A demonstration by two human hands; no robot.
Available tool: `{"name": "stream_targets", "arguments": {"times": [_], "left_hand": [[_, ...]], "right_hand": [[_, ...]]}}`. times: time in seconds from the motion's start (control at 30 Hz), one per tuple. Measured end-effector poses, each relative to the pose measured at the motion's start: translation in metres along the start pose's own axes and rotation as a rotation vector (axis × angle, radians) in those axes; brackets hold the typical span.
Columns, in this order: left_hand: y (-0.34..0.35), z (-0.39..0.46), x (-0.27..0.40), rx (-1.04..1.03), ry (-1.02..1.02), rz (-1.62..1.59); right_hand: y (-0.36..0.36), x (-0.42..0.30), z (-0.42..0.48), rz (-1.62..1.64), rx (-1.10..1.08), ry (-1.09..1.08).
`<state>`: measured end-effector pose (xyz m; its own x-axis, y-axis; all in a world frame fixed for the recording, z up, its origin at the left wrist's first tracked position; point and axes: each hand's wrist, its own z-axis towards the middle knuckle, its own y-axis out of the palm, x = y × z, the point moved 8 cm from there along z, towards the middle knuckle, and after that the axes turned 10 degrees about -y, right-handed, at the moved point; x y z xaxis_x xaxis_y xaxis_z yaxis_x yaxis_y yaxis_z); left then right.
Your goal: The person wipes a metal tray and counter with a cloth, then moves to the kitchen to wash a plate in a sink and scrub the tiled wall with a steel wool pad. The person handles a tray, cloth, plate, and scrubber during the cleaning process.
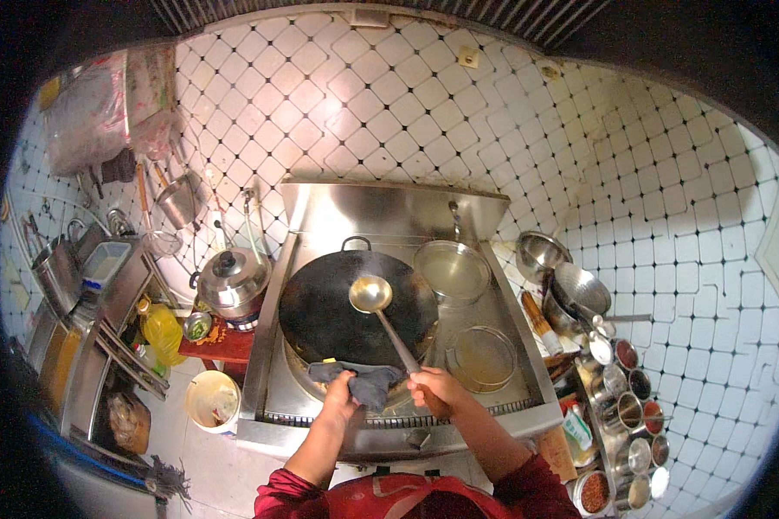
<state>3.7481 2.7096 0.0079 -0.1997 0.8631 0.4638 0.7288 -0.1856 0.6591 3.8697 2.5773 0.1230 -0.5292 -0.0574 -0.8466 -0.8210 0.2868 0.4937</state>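
My left hand (343,397) grips a dark grey cloth (369,385) at the near rim of a large black wok (318,305); the wok's near handle is hidden under the cloth. A long-handled metal ladle (370,294) is in my right hand (433,389), its bowl above the middle of the wok. Faint steam seems to rise near the bowl. The wok sits on a stainless steel stove (389,436). To its right are a round pot of cloudy liquid (452,272) and, nearer me, a round wire strainer (485,359).
Left of the stove stand a lidded steel pot (232,279), a small bowl of chopped greens (197,327), a yellow oil bottle (162,331) and a white bucket (212,401). At right are metal colanders (581,290) and several seasoning containers (630,410). A steel backsplash (389,207) rises behind.
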Motion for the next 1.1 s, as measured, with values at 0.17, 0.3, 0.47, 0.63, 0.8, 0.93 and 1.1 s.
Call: {"name": "stream_targets", "arguments": {"times": [0.17,0.3,0.47,0.63,0.8,0.93,1.1], "left_hand": [[0.024,-0.057,0.004,-0.077,0.058,0.03],[0.003,-0.104,0.014,-0.03,0.252,0.33],[-0.015,-0.125,0.013,-0.146,0.094,0.554],[-0.058,-0.139,-0.016,-0.354,-0.161,1.194],[-0.024,-0.141,-0.058,-0.324,-0.236,0.441],[0.025,-0.151,-0.082,-0.683,-0.289,0.299],[0.063,-0.172,-0.091,-0.638,-0.131,0.977]], "right_hand": [[0.012,0.016,0.006,-0.099,-0.004,0.039],[0.05,0.023,0.006,-0.311,-0.088,0.075],[0.067,0.034,0.012,-0.287,-0.103,0.058],[0.11,0.009,-0.004,-0.284,-0.355,-0.174],[0.094,0.031,-0.015,-0.784,-0.337,-0.342],[0.059,0.046,-0.077,-0.795,-0.29,-0.258],[0.025,0.056,-0.155,-0.77,-0.06,-0.231]]}}
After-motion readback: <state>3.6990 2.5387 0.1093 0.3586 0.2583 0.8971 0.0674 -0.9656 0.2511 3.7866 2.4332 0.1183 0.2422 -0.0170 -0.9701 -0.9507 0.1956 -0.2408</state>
